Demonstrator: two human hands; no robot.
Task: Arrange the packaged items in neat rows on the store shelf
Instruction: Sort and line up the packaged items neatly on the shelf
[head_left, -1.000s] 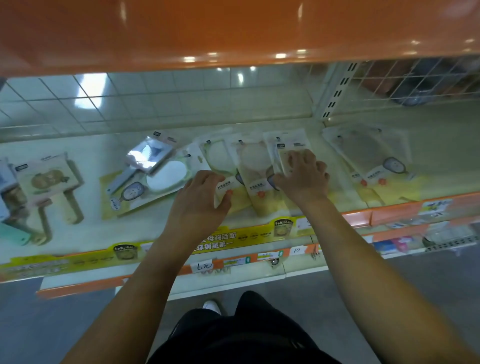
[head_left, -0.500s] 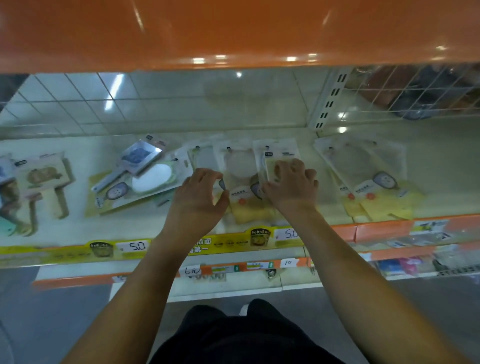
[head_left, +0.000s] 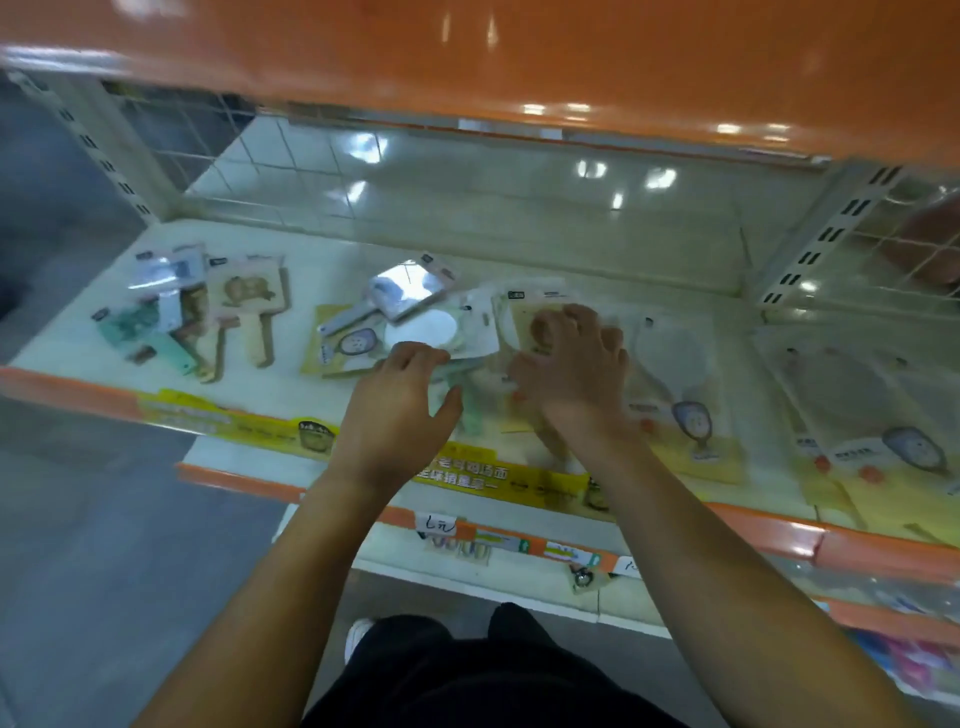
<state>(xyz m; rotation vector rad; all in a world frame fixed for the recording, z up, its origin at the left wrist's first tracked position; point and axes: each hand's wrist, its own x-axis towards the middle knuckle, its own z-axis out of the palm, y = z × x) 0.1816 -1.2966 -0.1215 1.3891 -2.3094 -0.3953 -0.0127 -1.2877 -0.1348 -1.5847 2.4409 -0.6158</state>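
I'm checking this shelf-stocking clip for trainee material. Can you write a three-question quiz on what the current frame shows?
1. True or false: both hands are on packages in the middle of the shelf.
2. Multiple choice: the packaged mirror lying tilted on the pile is (A) left of the left hand, (B) behind the left hand, (C) right of the right hand.
3. Fill in: the edge strip under the hands carries a ____ label with printed characters.

Key: 1 true; 2 B; 3 yellow.
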